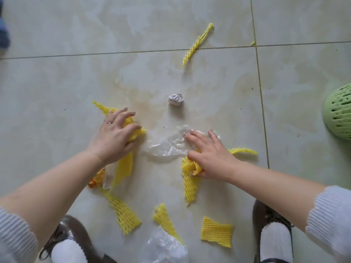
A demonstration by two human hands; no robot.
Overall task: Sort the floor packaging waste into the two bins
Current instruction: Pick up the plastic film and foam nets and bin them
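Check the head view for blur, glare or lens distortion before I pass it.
Head view: light is soft and even, with no hard shadows and only faint sheen on the floor tiles; the grout lines bow from the wide-angle lens; the green basket is cut off at the right edge; both hands look slightly soft.

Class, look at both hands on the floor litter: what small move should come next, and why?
Probably close the right hand fully and lift its bunched yellow foam net. The thumb already pinches the net, but the fingers lie spread on the clear plastic film, and the green bin sits to that side.
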